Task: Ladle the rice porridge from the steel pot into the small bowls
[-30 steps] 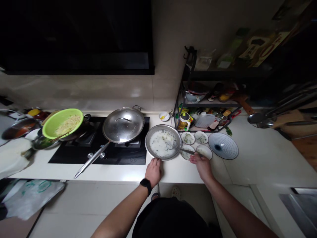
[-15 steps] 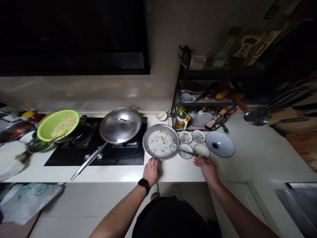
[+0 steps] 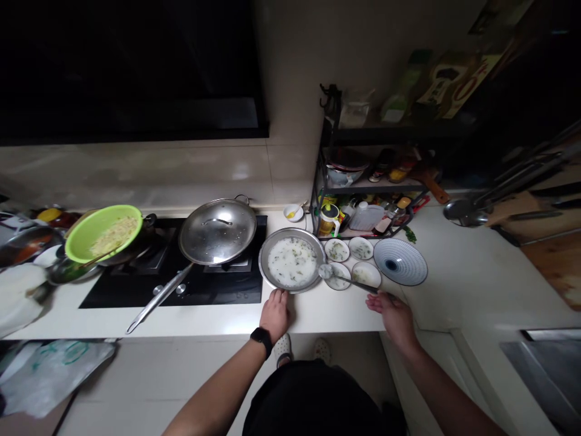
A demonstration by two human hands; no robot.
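A wide metal basin [image 3: 265, 275] holds white liquid with green bits. My left hand [image 3: 275, 315] is closed on its near rim. Off to the right, my right hand [image 3: 396, 315] grips the handle of a ladle [image 3: 347, 280]. The ladle's bowl, filled with pale liquid, hangs between the basin's right rim and the near left small bowl [image 3: 338, 287]. Beside that stand a far left bowl [image 3: 336, 257], a far right bowl [image 3: 361, 257] and a near right bowl [image 3: 367, 283]. All of these contain some greenish contents.
A patterned blue-white bowl [image 3: 413, 272] is at right. The lidded pan [image 3: 218, 242] sits on the black stove [image 3: 181, 303], its handle pointing toward me. A green basin [image 3: 77, 245] of pale shreds is further left. The spice rack [image 3: 372, 188] rises behind the small bowls.
The ladle has moved right, from over the liquid to past the basin's rim, and my right hand has moved right with it. My left hand stays at the rim.
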